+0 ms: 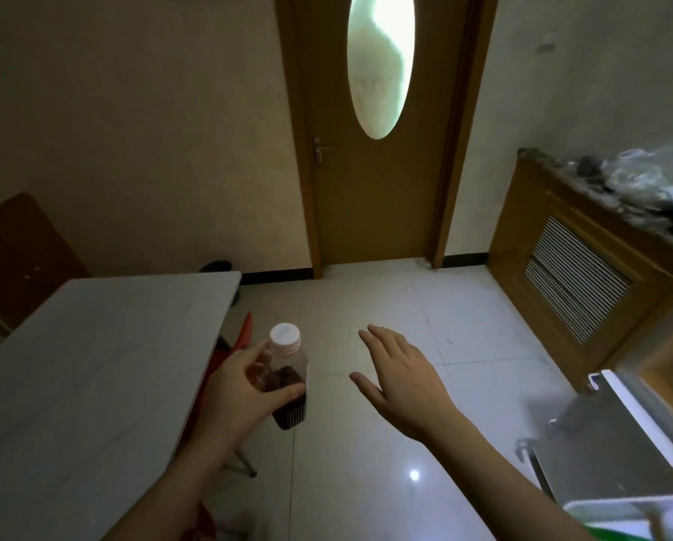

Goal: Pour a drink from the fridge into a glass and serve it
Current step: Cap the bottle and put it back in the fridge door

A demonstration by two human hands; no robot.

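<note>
Left hand (pixel 237 388) grasps capped bottle (pixel 288 376) of dark drink, upright, in air beside bench (pixel 93 365). Right hand (pixel 397 380) released, fingers spread, holding nothing. Step: carrying from fridge. Next: find glass, none visible; uncap.

Pale table (pixel 93 345) on tiled floor (pixel 385 306)

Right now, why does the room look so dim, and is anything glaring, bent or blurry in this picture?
Head view: dim, light mostly from the door's oval window, which is washed out; a small glare spot shines on the floor tiles; the wide lens bows the door frame; the fridge door at the right edge is smeared; the left hand and bottle stay fairly sharp.
</note>
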